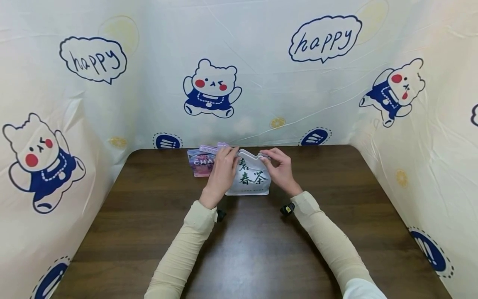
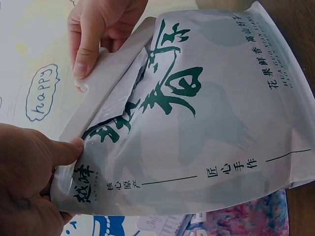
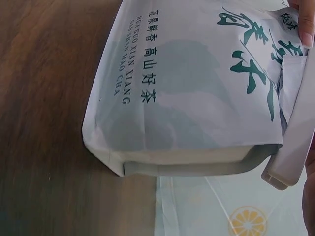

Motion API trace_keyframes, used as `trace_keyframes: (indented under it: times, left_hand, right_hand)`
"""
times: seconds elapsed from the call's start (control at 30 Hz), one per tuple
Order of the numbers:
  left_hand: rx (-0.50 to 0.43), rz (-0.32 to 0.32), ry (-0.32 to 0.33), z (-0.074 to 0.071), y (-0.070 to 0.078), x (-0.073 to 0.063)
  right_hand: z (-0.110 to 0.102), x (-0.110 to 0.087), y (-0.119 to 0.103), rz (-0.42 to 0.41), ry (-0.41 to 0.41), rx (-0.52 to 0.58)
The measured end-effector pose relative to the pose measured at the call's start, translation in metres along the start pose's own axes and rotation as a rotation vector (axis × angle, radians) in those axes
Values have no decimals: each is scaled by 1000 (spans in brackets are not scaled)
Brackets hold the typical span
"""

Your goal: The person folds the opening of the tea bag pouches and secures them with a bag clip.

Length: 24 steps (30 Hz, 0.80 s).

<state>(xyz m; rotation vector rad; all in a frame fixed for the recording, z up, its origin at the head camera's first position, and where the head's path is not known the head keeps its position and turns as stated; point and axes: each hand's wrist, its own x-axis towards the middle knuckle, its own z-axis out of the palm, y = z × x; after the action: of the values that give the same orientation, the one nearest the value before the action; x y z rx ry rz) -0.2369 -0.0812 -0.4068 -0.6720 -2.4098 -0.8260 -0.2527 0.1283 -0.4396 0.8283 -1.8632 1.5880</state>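
A white tea bag [image 1: 248, 185] with green Chinese lettering stands upright near the table's back edge. Along its folded top lies a long white sealing clip [image 2: 106, 73]. My left hand [image 1: 221, 172] pinches the left end of the clip and bag top between thumb and fingers. At the other end, my right hand [image 1: 281, 170] holds the clip, thumb in front. In the right wrist view the free end of the clip [image 3: 298, 142] juts past the bag's side. Whether the clip is fully latched cannot be told.
Behind my left hand stands a pink and blue bag [image 1: 201, 163] with a purple clip [image 1: 213, 148] across its top. A patterned cloth [image 1: 257, 104] hangs round the back and sides of the brown wooden table [image 1: 239, 249].
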Motion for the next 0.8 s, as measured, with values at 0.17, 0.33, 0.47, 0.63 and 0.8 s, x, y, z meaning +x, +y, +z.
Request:
trace_keyframes:
  times: [0.17, 0.33, 0.47, 0.63, 0.8]
  left_hand:
    - [-11, -4, 11, -1, 0, 0]
    - [-15, -6, 11, -2, 0, 0]
    - [-16, -13, 6, -3, 0, -1]
    - [-7, -20, -7, -4, -1, -2]
    - [13, -27, -32, -5, 0, -1]
  right_hand:
    - [4, 2, -4, 7, 0, -18]
    - [7, 2, -6, 31, 6, -20]
    - [8, 0, 1, 45, 11, -10]
    - [11, -5, 25, 57, 23, -21]
    - [12, -7, 33, 61, 36, 3]
